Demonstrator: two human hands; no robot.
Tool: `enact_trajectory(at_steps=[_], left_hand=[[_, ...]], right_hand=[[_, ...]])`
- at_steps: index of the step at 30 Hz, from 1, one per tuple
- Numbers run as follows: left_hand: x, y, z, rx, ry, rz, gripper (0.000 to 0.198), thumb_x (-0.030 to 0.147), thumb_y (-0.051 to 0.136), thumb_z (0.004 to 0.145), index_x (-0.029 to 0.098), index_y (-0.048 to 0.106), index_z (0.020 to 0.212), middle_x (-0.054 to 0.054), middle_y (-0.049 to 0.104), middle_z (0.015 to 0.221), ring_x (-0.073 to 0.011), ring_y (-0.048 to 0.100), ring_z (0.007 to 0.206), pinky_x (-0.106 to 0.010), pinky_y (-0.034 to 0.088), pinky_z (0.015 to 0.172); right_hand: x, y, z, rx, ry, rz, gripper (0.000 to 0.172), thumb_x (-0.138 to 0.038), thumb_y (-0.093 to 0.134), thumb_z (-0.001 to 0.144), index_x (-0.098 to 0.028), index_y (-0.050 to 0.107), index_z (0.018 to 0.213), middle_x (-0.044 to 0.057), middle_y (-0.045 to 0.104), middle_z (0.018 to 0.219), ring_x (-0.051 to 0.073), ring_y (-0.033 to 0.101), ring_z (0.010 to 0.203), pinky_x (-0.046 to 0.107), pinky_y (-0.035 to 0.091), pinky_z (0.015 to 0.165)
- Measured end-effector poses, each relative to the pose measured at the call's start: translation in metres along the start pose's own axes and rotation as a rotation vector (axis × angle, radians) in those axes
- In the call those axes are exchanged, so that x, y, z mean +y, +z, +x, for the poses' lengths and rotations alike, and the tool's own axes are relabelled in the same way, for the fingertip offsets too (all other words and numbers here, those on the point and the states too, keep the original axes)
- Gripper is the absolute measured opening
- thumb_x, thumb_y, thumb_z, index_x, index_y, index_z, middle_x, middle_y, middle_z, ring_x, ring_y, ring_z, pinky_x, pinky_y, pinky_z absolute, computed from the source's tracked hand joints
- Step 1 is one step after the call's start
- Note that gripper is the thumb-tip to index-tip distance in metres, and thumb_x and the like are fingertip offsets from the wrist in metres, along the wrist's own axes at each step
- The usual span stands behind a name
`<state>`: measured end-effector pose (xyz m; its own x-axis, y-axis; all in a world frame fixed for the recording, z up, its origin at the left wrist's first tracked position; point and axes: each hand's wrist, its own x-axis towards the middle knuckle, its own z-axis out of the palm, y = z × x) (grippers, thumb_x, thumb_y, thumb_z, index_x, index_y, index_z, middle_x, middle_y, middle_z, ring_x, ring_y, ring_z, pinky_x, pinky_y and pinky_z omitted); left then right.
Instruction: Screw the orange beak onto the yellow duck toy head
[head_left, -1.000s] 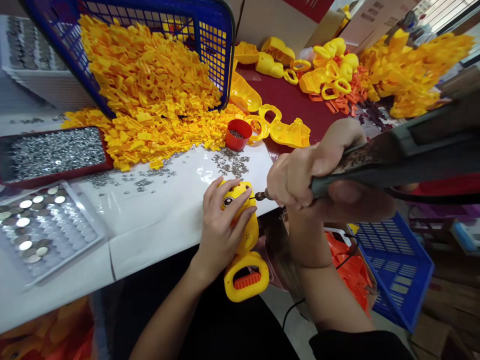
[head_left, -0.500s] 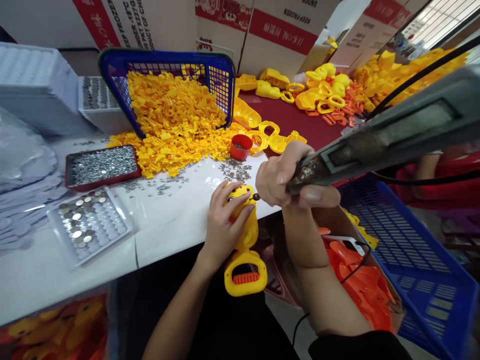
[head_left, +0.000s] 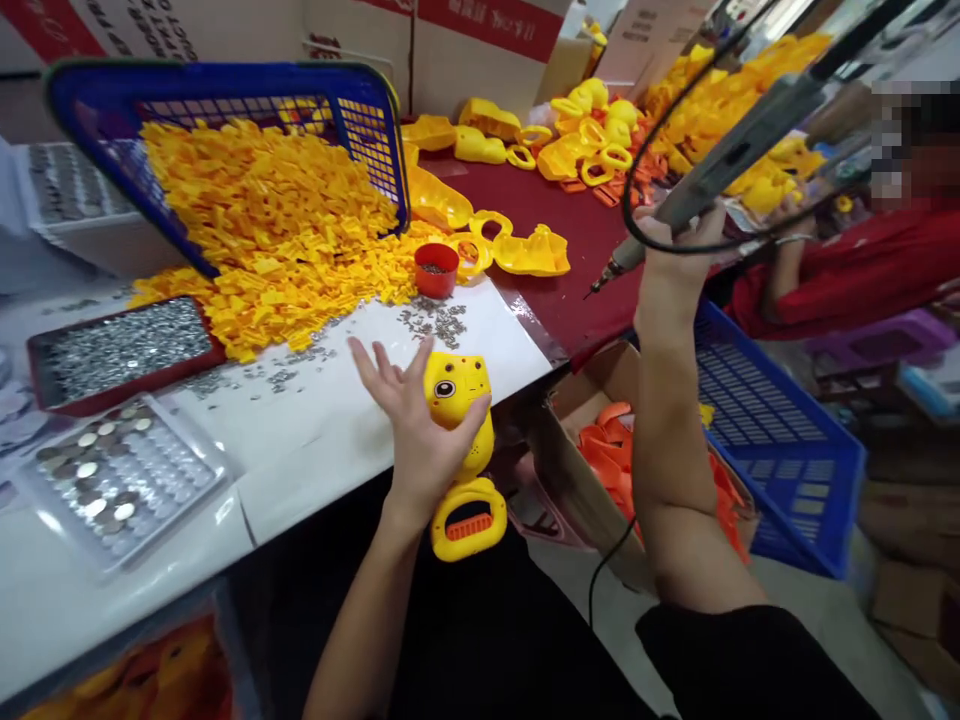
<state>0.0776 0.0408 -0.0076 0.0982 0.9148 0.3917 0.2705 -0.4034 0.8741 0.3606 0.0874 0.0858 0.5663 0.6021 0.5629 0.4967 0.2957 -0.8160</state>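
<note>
A yellow plastic duck toy (head_left: 466, 380), with a printed eye and screw holes, sits at the table's front edge. Its looped handle (head_left: 495, 538) with an orange ribbed insert hangs over my lap. My left hand (head_left: 420, 430) lies at the toy's left side, fingers spread and raised, the thumb reaching across its body. Up to the right, my right hand (head_left: 694, 235) grips a grey electric screwdriver (head_left: 724, 150). The bit points down and left, well apart from the toy. Loose screws (head_left: 435, 325) lie on the white table sheet behind the toy, beside a red cup (head_left: 436, 272) of screws.
A tipped blue basket (head_left: 225, 75) spills small yellow parts. Left of it are a red tray (head_left: 127, 350) of metal pieces and a white tray (head_left: 172, 470) of discs. A carton (head_left: 585, 455) of orange parts and a blue crate (head_left: 795, 470) stand right. A person in red (head_left: 847, 255) sits beyond.
My right hand has carried the screwdriver up and away from the toy, to the right. My left hand's fingers have lifted off the toy's face and spread. The camera view has shifted right.
</note>
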Motion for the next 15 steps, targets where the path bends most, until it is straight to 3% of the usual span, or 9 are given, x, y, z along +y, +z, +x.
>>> enact_trajectory(at_steps=[3, 6, 7, 9, 11, 13, 15], left_hand=[[-0.002, 0.0, -0.005, 0.002, -0.094, 0.013, 0.105, 0.034, 0.09, 0.068, 0.031, 0.029, 0.154, -0.015, -0.011, 0.169, -0.0422, 0.007, 0.157, -0.057, 0.026, 0.124], [-0.002, -0.003, -0.006, -0.084, -0.157, 0.023, 0.11, 0.037, 0.092, 0.063, 0.027, 0.031, 0.153, -0.02, 0.01, 0.168, -0.0401, 0.019, 0.156, -0.056, 0.03, 0.123], [-0.001, -0.005, -0.006, -0.127, -0.181, 0.017, 0.108, 0.038, 0.092, 0.063, 0.027, 0.032, 0.153, -0.02, 0.023, 0.164, -0.039, 0.028, 0.153, -0.055, 0.034, 0.121], [0.002, -0.007, -0.005, -0.22, -0.236, 0.005, 0.104, 0.042, 0.089, 0.067, 0.027, 0.032, 0.153, -0.018, 0.047, 0.152, -0.0364, 0.049, 0.14, -0.052, 0.044, 0.114], [0.006, -0.007, -0.003, -0.278, -0.256, 0.022, 0.102, 0.044, 0.085, 0.07, 0.028, 0.03, 0.154, -0.015, 0.059, 0.142, -0.0349, 0.06, 0.128, -0.049, 0.051, 0.107], [0.009, -0.007, -0.001, -0.28, -0.226, 0.062, 0.098, 0.045, 0.083, 0.071, 0.028, 0.032, 0.153, -0.015, 0.061, 0.141, -0.0354, 0.063, 0.124, -0.049, 0.052, 0.104], [0.01, -0.006, 0.0, -0.267, -0.203, 0.081, 0.091, 0.044, 0.081, 0.071, 0.027, 0.038, 0.149, -0.014, 0.062, 0.139, -0.0357, 0.064, 0.121, -0.05, 0.052, 0.102]], right_hand=[[0.017, -0.039, -0.002, 0.052, -0.043, -0.24, 0.029, -0.028, 0.075, 0.078, -0.027, 0.058, 0.101, -0.001, 0.07, 0.1, 0.012, 0.061, 0.089, 0.021, 0.048, 0.076], [0.024, -0.071, -0.028, -0.015, 0.091, -0.608, 0.019, -0.02, 0.061, 0.085, -0.021, 0.061, 0.104, 0.007, 0.07, 0.107, 0.015, 0.065, 0.088, 0.025, 0.049, 0.075], [0.026, -0.078, -0.041, -0.127, 0.191, -0.734, 0.013, -0.02, 0.056, 0.088, -0.019, 0.062, 0.1, 0.01, 0.07, 0.103, 0.018, 0.065, 0.09, 0.028, 0.049, 0.076], [0.035, -0.084, -0.071, -0.486, 0.445, -0.879, 0.012, -0.021, 0.053, 0.091, -0.017, 0.063, 0.086, 0.013, 0.07, 0.088, 0.024, 0.065, 0.091, 0.031, 0.048, 0.077], [0.05, -0.079, -0.103, -0.805, 0.612, -0.82, 0.021, -0.025, 0.063, 0.09, -0.015, 0.062, 0.071, 0.01, 0.067, 0.072, 0.023, 0.065, 0.081, 0.031, 0.049, 0.073], [0.067, -0.068, -0.131, -0.969, 0.67, -0.716, 0.026, -0.035, 0.066, 0.093, -0.014, 0.066, 0.079, 0.005, 0.068, 0.079, 0.018, 0.065, 0.078, 0.029, 0.053, 0.073], [0.082, -0.055, -0.151, -1.027, 0.696, -0.686, 0.029, -0.041, 0.061, 0.098, -0.014, 0.067, 0.106, 0.005, 0.068, 0.104, 0.017, 0.066, 0.09, 0.033, 0.058, 0.081]])
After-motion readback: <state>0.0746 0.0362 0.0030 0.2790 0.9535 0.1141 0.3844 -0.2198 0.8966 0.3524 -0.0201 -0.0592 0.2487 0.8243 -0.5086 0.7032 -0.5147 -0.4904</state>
